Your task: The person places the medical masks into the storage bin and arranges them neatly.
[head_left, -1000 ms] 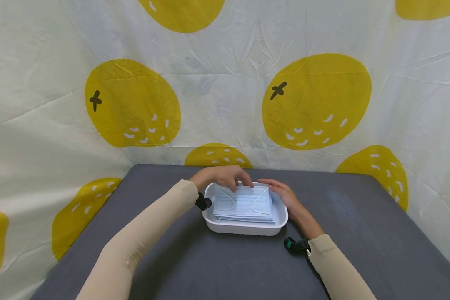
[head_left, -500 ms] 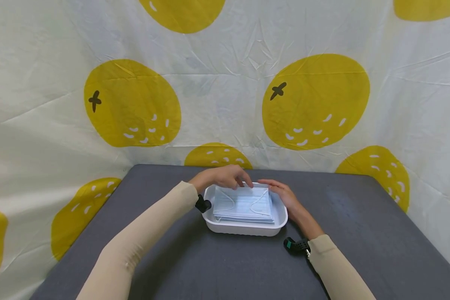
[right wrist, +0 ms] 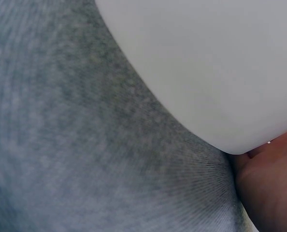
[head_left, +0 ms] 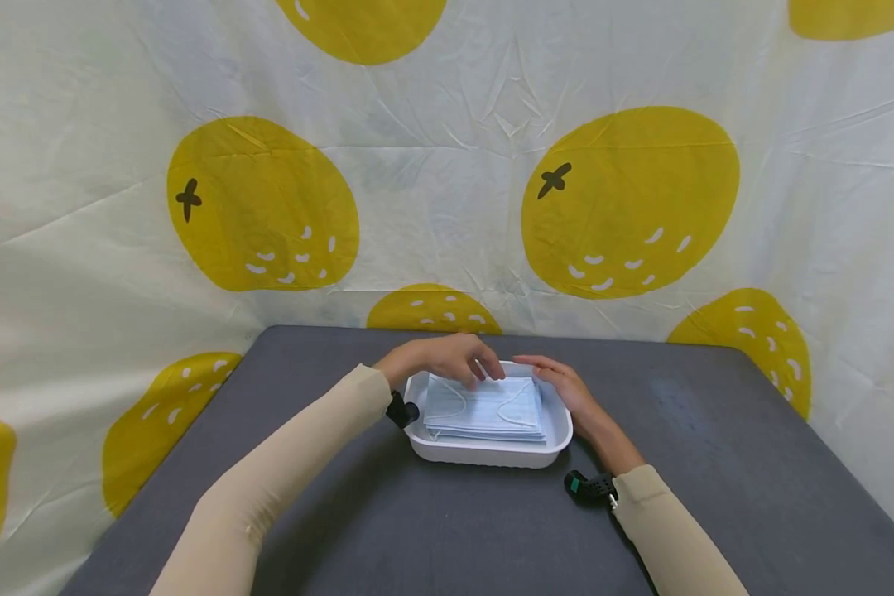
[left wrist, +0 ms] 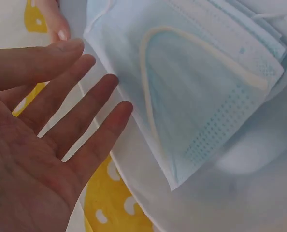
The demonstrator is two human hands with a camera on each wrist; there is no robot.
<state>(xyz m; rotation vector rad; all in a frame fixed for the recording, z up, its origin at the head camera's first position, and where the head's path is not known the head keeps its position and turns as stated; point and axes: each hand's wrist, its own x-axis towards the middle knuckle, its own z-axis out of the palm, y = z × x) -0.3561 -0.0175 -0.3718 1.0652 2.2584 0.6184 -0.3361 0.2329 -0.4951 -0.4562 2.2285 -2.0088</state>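
Observation:
A stack of pale blue face masks with white ear loops lies inside a white plastic tray. Over the stack's far edge is my left hand, palm down, its fingers spread and loosely bent. In the left wrist view the fingertips are beside the top mask's edge; whether they touch it I cannot tell. Nothing is seen pinched. My right hand rests along the tray's right far corner, fingers fairly straight. The right wrist view shows its palm against the tray wall; most fingers are hidden there.
The tray stands on a dark grey table. Behind it hangs a white cloth printed with yellow fruit. Both wrists wear black straps, and a thin cable runs along the right forearm.
My left hand has dropped slightly nearer the masks, and its fingers have moved a little toward me. The right hand, tray and stack look unmoved.

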